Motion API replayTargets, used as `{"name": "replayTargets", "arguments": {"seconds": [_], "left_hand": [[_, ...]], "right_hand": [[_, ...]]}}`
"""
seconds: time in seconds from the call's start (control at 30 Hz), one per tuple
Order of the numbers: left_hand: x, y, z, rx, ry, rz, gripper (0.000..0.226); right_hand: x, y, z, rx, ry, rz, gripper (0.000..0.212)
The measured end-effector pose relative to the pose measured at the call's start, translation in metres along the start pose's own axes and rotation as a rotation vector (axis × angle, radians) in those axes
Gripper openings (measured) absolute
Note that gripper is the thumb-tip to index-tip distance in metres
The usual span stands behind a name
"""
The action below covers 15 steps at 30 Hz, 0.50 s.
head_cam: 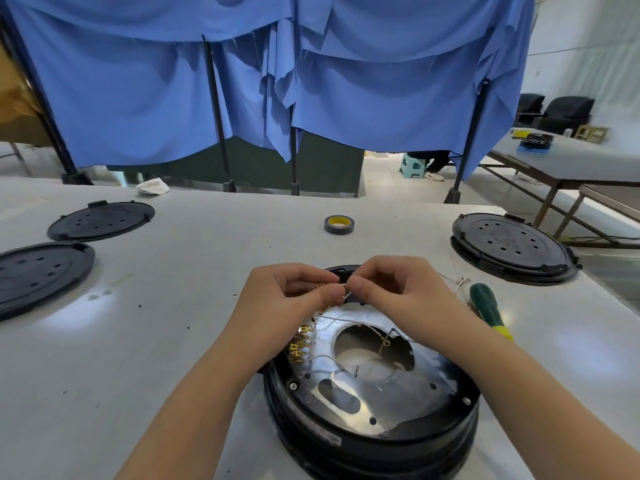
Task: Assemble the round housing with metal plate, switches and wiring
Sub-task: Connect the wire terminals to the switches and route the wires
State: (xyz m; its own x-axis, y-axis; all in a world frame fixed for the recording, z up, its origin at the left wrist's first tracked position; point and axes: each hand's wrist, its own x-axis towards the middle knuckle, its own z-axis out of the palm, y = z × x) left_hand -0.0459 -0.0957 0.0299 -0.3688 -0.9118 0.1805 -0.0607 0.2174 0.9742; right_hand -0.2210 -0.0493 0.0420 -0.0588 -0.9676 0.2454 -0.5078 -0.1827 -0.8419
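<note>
Shiny metal plate point(408, 393) already seated in round black plastic housing point(374, 434) at near table edge; wiring unfinished: left hand point(287, 292) and right hand point(391, 289) both pinch a thin white wire point(341, 284) above brass terminals point(301, 344); covers apparently still off.
</note>
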Motion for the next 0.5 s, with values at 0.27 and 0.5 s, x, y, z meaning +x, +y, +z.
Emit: {"name": "replayTargets", "arguments": {"seconds": [0.27, 0.5], "left_hand": [[-0.0012, -0.0003, -0.0032, 0.060, -0.059, -0.046, 0.014], [-0.0006, 0.0025, -0.0045, -0.007, -0.115, -0.036, 0.016]], "right_hand": [[0.0026, 0.0078, -0.0044, -0.037, -0.093, 0.085, 0.010], [0.0041, 0.0106, -0.0056, 0.038, -0.097, 0.131, 0.013]]}}
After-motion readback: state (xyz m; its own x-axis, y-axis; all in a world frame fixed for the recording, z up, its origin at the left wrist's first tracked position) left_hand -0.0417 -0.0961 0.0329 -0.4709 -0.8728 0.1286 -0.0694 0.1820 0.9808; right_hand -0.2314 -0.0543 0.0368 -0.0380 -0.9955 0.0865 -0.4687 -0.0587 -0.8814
